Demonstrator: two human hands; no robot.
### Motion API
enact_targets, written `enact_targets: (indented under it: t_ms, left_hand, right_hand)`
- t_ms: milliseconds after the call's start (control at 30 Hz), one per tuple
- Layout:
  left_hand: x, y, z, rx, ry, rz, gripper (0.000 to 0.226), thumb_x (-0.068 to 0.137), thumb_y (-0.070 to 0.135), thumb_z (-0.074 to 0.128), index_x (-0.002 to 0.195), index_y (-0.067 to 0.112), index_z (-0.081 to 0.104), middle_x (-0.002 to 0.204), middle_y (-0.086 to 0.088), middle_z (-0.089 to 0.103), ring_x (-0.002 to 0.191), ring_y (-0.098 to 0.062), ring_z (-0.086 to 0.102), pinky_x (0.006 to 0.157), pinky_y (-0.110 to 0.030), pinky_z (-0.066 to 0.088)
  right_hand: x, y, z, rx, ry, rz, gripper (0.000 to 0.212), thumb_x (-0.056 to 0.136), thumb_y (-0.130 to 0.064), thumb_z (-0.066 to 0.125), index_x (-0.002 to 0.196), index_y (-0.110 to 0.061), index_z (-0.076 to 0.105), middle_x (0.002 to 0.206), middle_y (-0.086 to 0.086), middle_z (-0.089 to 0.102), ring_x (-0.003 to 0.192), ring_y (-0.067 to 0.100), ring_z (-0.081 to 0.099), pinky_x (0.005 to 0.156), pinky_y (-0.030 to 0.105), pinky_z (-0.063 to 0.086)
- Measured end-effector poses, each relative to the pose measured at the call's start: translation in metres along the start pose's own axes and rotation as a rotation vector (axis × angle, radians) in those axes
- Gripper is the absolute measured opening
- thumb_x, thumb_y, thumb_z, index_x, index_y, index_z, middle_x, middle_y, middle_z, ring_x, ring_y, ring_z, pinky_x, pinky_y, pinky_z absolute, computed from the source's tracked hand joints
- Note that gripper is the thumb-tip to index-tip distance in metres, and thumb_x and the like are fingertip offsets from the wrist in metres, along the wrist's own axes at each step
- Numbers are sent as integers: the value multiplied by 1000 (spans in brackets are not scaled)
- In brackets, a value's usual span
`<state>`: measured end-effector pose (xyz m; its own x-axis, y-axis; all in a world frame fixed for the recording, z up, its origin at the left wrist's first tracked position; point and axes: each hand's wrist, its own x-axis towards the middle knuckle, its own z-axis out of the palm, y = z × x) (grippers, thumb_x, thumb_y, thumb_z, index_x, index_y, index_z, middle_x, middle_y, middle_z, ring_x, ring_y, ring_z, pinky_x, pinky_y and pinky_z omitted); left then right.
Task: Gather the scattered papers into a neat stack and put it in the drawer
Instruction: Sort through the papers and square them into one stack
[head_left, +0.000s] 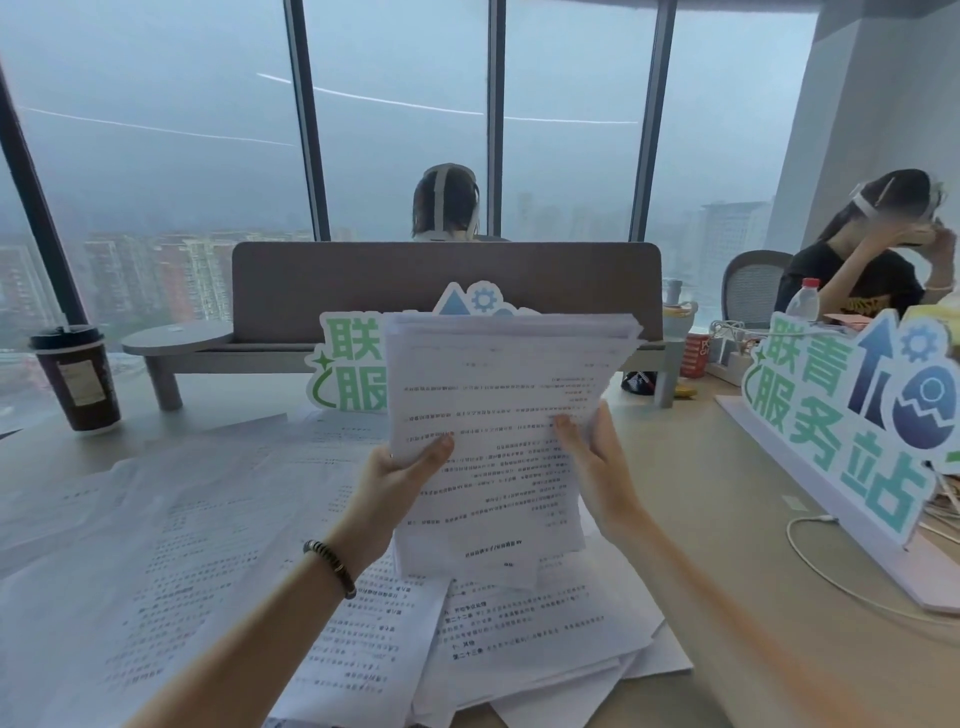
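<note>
Gathering is underway: the left hand (410, 467) and right hand (592, 457) both grip an upright thick sheaf of white printed papers (498, 415) above the pale worktop (727, 519). More loose printed sheets (182, 545) cover the worktop's left and near edge; next, collect those.

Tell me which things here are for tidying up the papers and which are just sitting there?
For the job:
- stack of papers, held upright by the left hand and right hand
- loose papers spread over the desk

Just lying about:
- coffee cup
- green-lettered sign
- water bottle
- white cable

No drawer is in view.
</note>
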<state>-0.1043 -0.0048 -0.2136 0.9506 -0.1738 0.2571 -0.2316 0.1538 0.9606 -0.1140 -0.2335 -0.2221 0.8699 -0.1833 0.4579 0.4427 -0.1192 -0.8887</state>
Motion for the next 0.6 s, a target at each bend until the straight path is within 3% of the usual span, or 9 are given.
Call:
enact_targets:
  t_ms: [67, 133, 233, 333, 467, 600]
  left_hand:
    - [1, -3, 0, 47, 10, -8, 16, 92, 19, 66, 106, 14, 74, 103, -9, 77, 98, -31, 73, 83, -49, 60]
    - [4, 0, 2, 90, 19, 6, 12, 93, 20, 66, 101, 17, 74, 100, -6, 78, 95, -28, 74, 81, -45, 61]
    - [11, 10, 3, 162, 31, 45, 10, 94, 25, 64, 99, 23, 72, 97, 1, 78, 90, -18, 75, 76, -37, 62]
    - [17, 15, -5, 195, 22, 8, 14, 94, 28, 64, 103, 22, 72, 100, 1, 78, 93, -18, 75, 79, -38, 62]
    - [21, 9, -19, 182, 14, -154, 23, 95, 28, 64, 109, 11, 72, 101, -8, 78, 93, -29, 75, 85, -51, 59]
    - [19, -4, -24, 142, -5, -314, 23, 95, 26, 63, 111, 9, 69, 102, -14, 77, 89, -34, 75, 75, -49, 62]
  right_hand:
    - [-4, 8, -1, -86, -30, 14, 23, 103, -30, 51, 122, -42, 46, 114, -31, 65, 108, -8, 61, 92, 26, 49]
    - [0, 5, 0, -142, 1, 19, 19, 103, -31, 50, 117, -43, 44, 112, -28, 66, 103, -8, 63, 90, 26, 52]
    - [8, -8, 2, -257, 82, -46, 11, 103, -33, 51, 113, -29, 48, 107, -17, 68, 95, 1, 67, 78, 26, 58]
    - [14, -22, 4, -351, 84, -89, 22, 102, -33, 55, 115, -16, 52, 103, -9, 70, 87, 6, 69, 65, 20, 57]
    - [21, -25, 9, -439, -6, 64, 19, 97, -32, 61, 108, -17, 58, 102, -2, 71, 89, 15, 70, 75, 36, 61]
    - [16, -15, 14, -412, -60, 199, 23, 100, -34, 55, 108, -13, 61, 103, 3, 71, 89, 18, 69, 74, 34, 58]
